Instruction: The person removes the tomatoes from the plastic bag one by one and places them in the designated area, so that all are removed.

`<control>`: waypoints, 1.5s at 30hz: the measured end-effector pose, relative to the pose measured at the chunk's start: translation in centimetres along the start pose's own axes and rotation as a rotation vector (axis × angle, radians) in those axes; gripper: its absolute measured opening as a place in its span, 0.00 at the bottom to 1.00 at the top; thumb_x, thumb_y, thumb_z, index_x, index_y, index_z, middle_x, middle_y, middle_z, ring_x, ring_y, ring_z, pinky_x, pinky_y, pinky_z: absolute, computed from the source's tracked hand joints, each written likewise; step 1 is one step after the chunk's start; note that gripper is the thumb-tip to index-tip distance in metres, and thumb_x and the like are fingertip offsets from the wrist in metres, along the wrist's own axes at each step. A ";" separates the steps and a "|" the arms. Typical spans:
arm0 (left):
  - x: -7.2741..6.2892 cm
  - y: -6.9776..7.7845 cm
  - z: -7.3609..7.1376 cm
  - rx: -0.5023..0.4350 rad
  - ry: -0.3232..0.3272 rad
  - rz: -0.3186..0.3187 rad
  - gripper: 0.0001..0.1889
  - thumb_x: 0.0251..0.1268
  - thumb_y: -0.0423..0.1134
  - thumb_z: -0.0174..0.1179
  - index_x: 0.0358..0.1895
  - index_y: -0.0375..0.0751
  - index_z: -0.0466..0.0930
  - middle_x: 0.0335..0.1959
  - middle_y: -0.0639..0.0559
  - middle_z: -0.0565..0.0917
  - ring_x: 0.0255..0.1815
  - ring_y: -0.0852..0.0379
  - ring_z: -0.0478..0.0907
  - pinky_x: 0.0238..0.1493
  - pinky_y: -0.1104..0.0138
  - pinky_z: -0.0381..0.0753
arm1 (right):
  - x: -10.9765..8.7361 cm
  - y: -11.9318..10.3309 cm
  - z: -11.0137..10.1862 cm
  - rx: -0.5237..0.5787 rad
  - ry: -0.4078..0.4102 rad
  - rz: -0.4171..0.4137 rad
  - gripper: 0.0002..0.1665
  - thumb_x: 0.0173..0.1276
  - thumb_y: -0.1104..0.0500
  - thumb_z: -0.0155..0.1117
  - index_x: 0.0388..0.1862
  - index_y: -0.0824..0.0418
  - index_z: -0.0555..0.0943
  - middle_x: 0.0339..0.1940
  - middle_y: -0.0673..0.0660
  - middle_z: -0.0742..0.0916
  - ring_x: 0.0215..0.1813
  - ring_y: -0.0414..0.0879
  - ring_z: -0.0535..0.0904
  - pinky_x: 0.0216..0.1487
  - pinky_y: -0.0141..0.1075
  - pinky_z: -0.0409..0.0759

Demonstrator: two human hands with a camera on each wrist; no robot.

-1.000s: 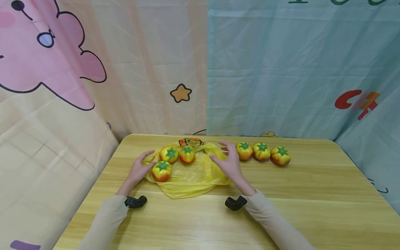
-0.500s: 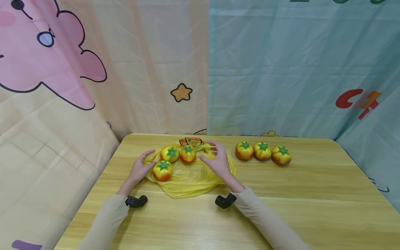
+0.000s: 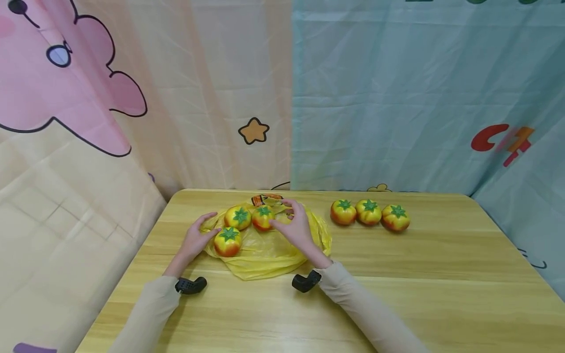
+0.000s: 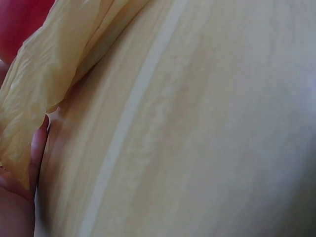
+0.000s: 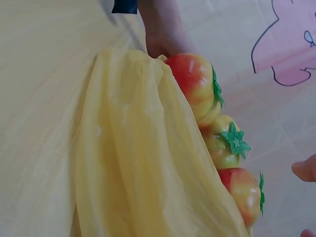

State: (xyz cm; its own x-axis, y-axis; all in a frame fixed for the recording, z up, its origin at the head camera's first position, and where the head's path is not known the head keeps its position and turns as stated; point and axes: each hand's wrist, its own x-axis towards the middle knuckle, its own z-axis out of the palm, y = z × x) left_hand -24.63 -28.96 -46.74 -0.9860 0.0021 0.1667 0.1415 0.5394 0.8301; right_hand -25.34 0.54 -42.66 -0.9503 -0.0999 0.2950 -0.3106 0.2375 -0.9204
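A yellow plastic bag (image 3: pixel 265 250) lies spread on the table with three toy tomatoes on it: one at the front (image 3: pixel 227 241), one at the back left (image 3: pixel 238 217) and one at the back right (image 3: pixel 263 217). My left hand (image 3: pixel 194 241) grips the bag's left edge, its thumb beside the front tomato; in the left wrist view, bag film covers part of that hand (image 4: pixel 15 207). My right hand (image 3: pixel 296 229) hovers over the bag's right part, thumb and fingers apart, thumb close to the back right tomato. Nothing shows between its fingers.
Three more toy tomatoes stand in a row on the right: a left one (image 3: pixel 343 212), a middle one (image 3: pixel 368 212) and a right one (image 3: pixel 395 218). The wooden table (image 3: pixel 419 269) ends at a printed curtain (image 3: pixel 379 98) behind. An orange-black printed patch (image 3: pixel 266 199) lies at the bag's back edge.
My right hand has moved left, from beside the row of tomatoes to the back right tomato on the bag. My left hand and the tomatoes have stayed in place.
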 end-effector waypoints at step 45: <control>-0.1 0.2 0.1 0.008 0.011 -0.021 0.27 0.65 0.35 0.60 0.67 0.37 0.66 0.70 0.36 0.66 0.75 0.38 0.55 0.75 0.45 0.51 | 0.9 2.4 4.0 -0.054 -0.002 0.122 0.41 0.50 0.59 0.78 0.62 0.60 0.70 0.60 0.65 0.74 0.56 0.57 0.74 0.58 0.49 0.76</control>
State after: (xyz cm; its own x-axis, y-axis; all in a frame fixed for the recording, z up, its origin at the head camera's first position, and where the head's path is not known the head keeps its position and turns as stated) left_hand -24.51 -28.74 -46.64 -0.9877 -0.0190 0.1551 0.1197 0.5461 0.8291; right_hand -26.91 -2.87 -45.67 -0.9811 -0.0686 0.1807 -0.1931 0.3000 -0.9342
